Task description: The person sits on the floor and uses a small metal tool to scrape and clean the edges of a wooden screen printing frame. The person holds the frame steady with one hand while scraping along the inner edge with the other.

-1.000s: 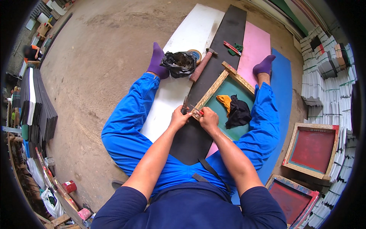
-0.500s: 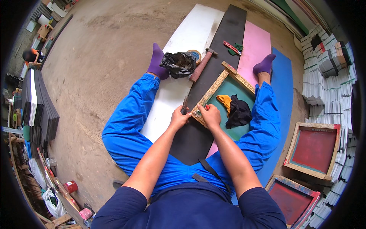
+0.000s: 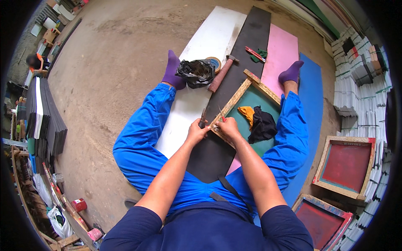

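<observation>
A wooden screen frame (image 3: 234, 94) with green mesh (image 3: 251, 97) lies tilted between my legs. At its near left corner my left hand (image 3: 196, 132) is closed around a dark-handled tool (image 3: 202, 119), kind unclear, with the thumb against the wood. My right hand (image 3: 228, 127) bends over the same corner, closed on a thin pointed tool with a red handle (image 3: 223, 119). Its fingertips work at the wood edge; what they pinch there is too small to tell. A black cloth (image 3: 262, 124) and a yellow cloth (image 3: 247, 112) rest on the mesh.
Beyond the frame lie a hammer (image 3: 222, 74), a tape roll (image 3: 215, 62), a black plastic bag (image 3: 196, 73) and a red tool (image 3: 254, 54) on green cloth. Red-meshed frames (image 3: 344, 165) and stacked white sheets (image 3: 349, 90) stand right. A person (image 3: 38, 62) is far left.
My right hand has shifted slightly left and nearer to me at the frame corner, and the red-handled tool's tip points higher. My left hand has barely moved.
</observation>
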Available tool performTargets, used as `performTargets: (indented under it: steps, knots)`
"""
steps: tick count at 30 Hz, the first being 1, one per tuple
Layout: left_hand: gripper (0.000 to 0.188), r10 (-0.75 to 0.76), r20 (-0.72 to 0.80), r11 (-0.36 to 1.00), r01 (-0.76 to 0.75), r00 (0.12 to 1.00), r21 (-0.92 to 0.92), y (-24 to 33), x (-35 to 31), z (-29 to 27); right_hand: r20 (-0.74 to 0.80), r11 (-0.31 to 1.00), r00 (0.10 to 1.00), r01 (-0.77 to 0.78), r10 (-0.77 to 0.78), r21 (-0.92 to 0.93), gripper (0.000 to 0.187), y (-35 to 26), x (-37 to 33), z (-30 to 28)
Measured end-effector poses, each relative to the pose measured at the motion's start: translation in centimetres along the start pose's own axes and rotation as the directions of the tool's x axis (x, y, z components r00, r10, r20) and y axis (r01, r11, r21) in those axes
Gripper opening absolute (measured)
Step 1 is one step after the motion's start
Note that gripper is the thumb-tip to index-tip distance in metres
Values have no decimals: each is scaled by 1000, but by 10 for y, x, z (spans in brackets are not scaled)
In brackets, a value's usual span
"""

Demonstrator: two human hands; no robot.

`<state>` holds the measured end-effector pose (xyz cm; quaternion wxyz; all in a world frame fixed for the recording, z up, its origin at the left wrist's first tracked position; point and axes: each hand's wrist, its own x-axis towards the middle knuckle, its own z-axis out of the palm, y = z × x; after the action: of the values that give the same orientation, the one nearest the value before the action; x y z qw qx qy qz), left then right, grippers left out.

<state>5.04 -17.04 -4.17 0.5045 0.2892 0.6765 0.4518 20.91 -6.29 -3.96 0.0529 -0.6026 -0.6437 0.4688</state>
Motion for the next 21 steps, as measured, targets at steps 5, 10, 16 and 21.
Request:
performTargets:
  steps: [5,10,16,21]
  knots:
    - [32,-18,-29,1000,17,999,-21,-9,-4,-11,152,917,988,-60,0,394,37,2,-3,-24]
    - [33,-40,18,997,41,999,-69,-6,1,-6,-4,977,983,184,-185,109,31,6,2,-43]
    - [35,-80,28,994,82,996,-78,-5,2,-5,-89,980,976,199,-198,6,47,-1,-1,-43]
    - [33,-44,25,998,46,999,-51,-9,3,-9,-182,980,969,140,-166,-144,57,-14,-17,-30]
